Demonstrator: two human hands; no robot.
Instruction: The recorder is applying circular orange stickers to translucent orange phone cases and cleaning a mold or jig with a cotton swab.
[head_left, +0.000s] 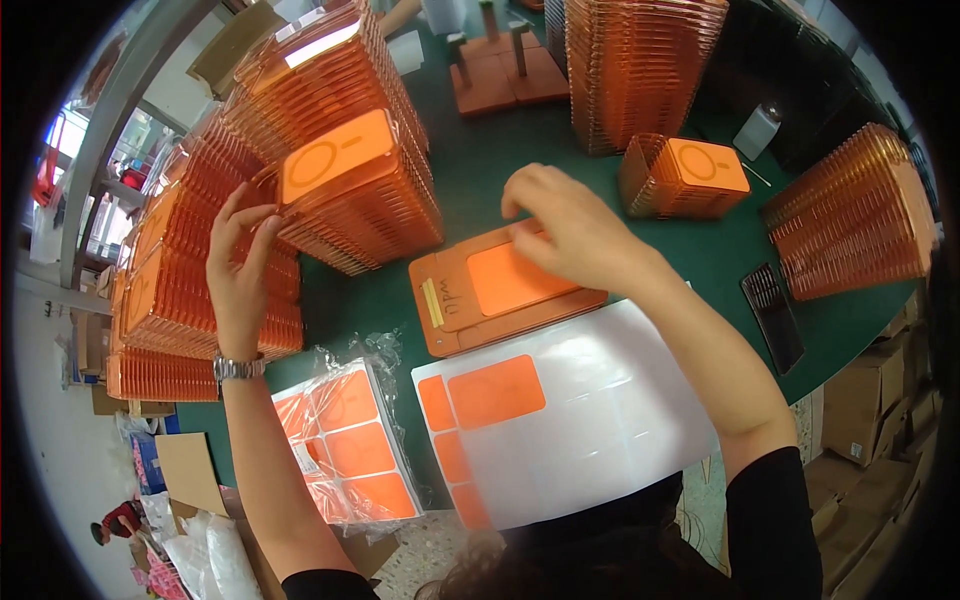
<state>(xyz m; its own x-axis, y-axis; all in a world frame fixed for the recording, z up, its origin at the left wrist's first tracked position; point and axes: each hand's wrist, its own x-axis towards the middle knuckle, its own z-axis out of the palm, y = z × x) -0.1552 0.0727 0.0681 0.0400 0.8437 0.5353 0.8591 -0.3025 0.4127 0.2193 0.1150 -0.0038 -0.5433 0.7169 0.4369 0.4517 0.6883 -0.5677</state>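
My left hand [240,265] is at the left edge of a stack of orange see-through cases [360,205]; its thumb and fingers are apart. The topmost piece carries a ring and a short bar mark. My right hand [575,230] hovers low over an orange-brown fixture [445,320], its fingers bent, with a gap between forefinger and thumb. A bright orange rectangular sheet [510,285] lies in that fixture, partly under the hand. In front lies a white backing sheet [590,420] with a few orange stickers [495,390] left on it.
Tall stacks of orange cases [640,80] surround the green table [480,150]. A short stack [700,175], a black phone [772,315] and a white bottle [757,130] are at right. A plastic-wrapped sticker pack [355,440] lies near left; a brown fixture with posts [505,75] stands far back.
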